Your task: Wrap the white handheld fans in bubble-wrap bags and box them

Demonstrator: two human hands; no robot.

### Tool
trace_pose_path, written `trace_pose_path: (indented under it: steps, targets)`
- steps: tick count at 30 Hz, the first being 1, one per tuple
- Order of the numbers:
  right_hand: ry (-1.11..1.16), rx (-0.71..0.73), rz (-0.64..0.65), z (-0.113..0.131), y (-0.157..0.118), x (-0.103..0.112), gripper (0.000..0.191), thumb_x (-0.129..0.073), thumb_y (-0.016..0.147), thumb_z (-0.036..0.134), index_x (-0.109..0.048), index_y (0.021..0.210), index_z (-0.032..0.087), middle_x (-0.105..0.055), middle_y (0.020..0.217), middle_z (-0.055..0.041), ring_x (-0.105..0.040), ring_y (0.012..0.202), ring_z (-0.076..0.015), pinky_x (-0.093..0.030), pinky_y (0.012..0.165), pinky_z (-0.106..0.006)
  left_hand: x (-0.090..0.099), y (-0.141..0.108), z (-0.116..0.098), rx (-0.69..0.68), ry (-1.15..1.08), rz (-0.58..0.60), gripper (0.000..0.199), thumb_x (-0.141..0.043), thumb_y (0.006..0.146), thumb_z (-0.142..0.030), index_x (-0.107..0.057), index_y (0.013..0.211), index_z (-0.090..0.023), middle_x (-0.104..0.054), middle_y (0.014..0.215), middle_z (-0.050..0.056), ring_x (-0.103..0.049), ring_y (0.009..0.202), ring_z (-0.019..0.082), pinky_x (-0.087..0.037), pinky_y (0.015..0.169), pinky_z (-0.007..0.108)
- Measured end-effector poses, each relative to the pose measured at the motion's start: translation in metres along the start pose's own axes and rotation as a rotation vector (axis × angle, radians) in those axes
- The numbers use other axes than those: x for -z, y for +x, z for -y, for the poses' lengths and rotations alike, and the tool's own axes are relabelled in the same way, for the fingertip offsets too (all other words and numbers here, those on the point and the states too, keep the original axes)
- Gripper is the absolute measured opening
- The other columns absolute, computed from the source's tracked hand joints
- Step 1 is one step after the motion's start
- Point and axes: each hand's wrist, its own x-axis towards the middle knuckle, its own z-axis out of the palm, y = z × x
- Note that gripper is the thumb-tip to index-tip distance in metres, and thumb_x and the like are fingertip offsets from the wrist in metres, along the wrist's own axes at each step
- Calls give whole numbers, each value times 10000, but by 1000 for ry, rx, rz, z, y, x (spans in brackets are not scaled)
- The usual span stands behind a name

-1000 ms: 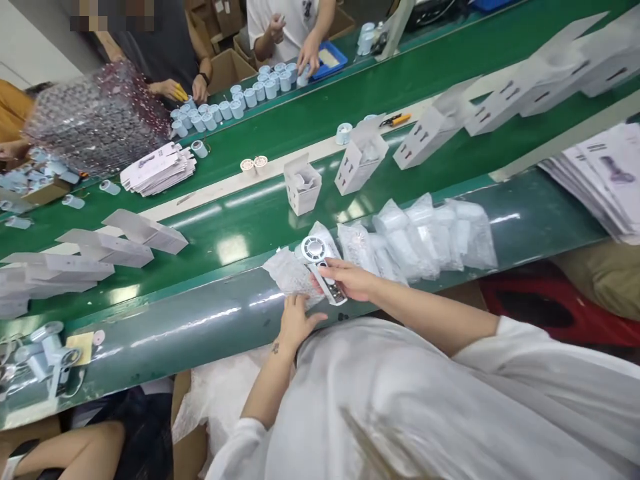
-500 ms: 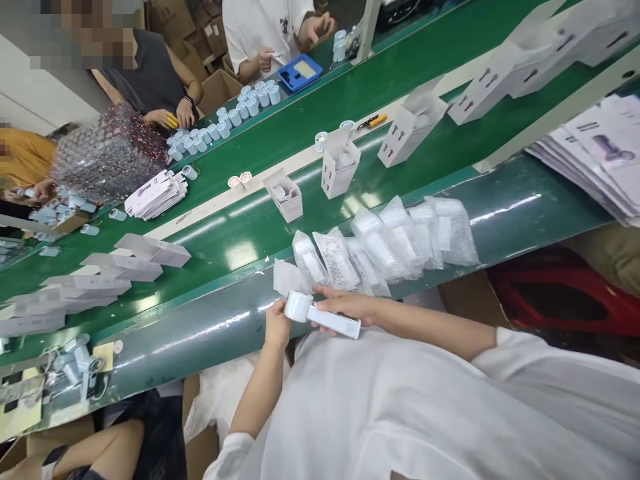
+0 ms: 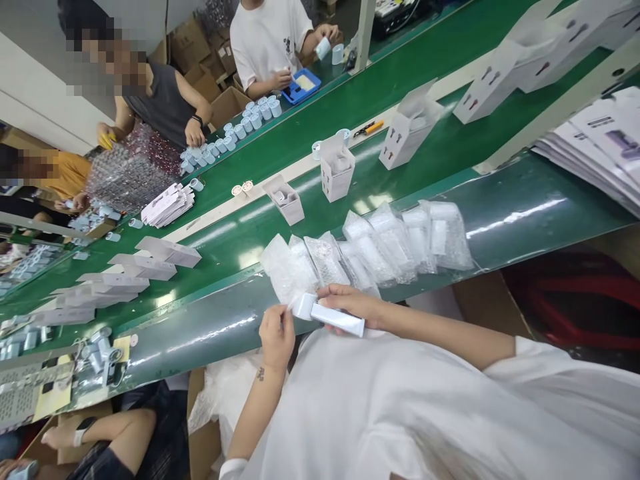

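Held the pale blue handheld fan (image 3: 337,319) in the right hand (image 3: 353,303), grip closed around the long, flat handle, just above the near edge of the desk (image 3: 200,333). Pinched the left hand (image 3: 276,333) narrow beside the short, rounded head, at the edge of a translucent bubble pouch (image 3: 285,267). Had filled pouches (image 3: 390,243) side by side beyond the right hand, partly overlapping, between that hand and the green belt (image 3: 225,227). Saw open white boxes (image 3: 337,167) on the belt, upright or tilted, with crumpled inner wrap, and 2 round parts (image 3: 242,189) on the pale strip (image 3: 300,172) near an orange-handled tool (image 3: 370,128). Noted thin, flat printed cartons (image 3: 600,147) stacked at the right, smooth pale blue cups (image 3: 230,139) across the belt, and a person (image 3: 273,43) by a blue tray (image 3: 303,85). Found dimpled, cloudy plastic on the pouches, glossy reflections on the desk. Could not make out the fan's underside or the right fingertips behind the handle, nor the cut-off boxes at the upper right.
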Motion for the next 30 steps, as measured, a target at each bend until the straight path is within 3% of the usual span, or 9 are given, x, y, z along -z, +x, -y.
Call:
trace_pose_path:
  steps: [3,8,10,13,15,21,24,27,30]
  targets:
    - [58,-1,-24,0,-6,4,480,-693,749,271,-439,1151,203,-690,790,-48,-671,553,-187,-522,412,-260,-7,-5,-5,-41,5,20,168,-492,895,-282,-630,865,-192,-667,808,74,-617,753,163,-487,748,296]
    - [33,-41,64,9,-17,4,490,-603,815,217,-398,1260,218,-676,778,-46,-656,534,-172,-523,399,-247,-19,7,-27,93,-130,-45,193,-515,901,-335,-623,847,-185,-642,758,31,-587,693,136,-479,690,260]
    - [47,-48,66,14,-21,4,424,-580,828,200,-414,1218,208,-671,783,-50,-651,522,-172,-503,371,-235,-20,7,-34,3,-129,-44,175,-521,900,-313,-624,853,-180,-643,769,35,-590,710,140,-481,703,266]
    - [135,-33,-2,18,-22,5,337,-556,844,183,-399,1141,212,-664,798,-48,-668,546,-188,-490,359,-228,-20,-2,-39,-239,-96,84,133,-519,897,-244,-638,896,-184,-668,809,59,-614,758,154,-490,738,284]
    - [180,-46,-22,18,-19,5,279,-542,856,174,-385,1082,221,-658,795,-40,-683,584,-205,-503,373,-243,-22,-5,-44,-263,-119,161,136,-509,900,-233,-639,915,-191,-677,798,57,-626,752,153,-496,722,278]
    - [140,-154,-36,11,-7,5,60,-495,874,136,-449,871,175,-629,673,-28,-660,578,-167,-545,475,-258,-30,7,-66,24,-166,134,159,-534,874,-281,-657,868,-180,-676,809,49,-615,749,152,-484,734,283]
    - [-85,-171,-99,11,-8,11,112,-529,854,125,-468,770,166,-568,550,14,-578,464,-112,-489,432,-202,-21,5,-72,162,-266,197,146,-586,823,-289,-676,843,-175,-682,798,44,-609,736,150,-475,725,275]
    - [-407,-40,-108,23,-11,16,163,-628,817,182,-466,801,184,-540,503,62,-520,394,-87,-410,375,-172,-6,2,-71,465,-427,82,162,-635,765,-310,-669,823,-163,-641,699,11,-552,607,114,-443,611,237]
    - [-484,116,48,46,-5,9,245,-642,804,235,-466,971,204,-576,554,75,-551,425,-95,-442,431,-188,9,6,-65,608,-570,-95,215,-677,714,-340,-659,823,-156,-575,631,-25,-468,524,79,-394,549,214]
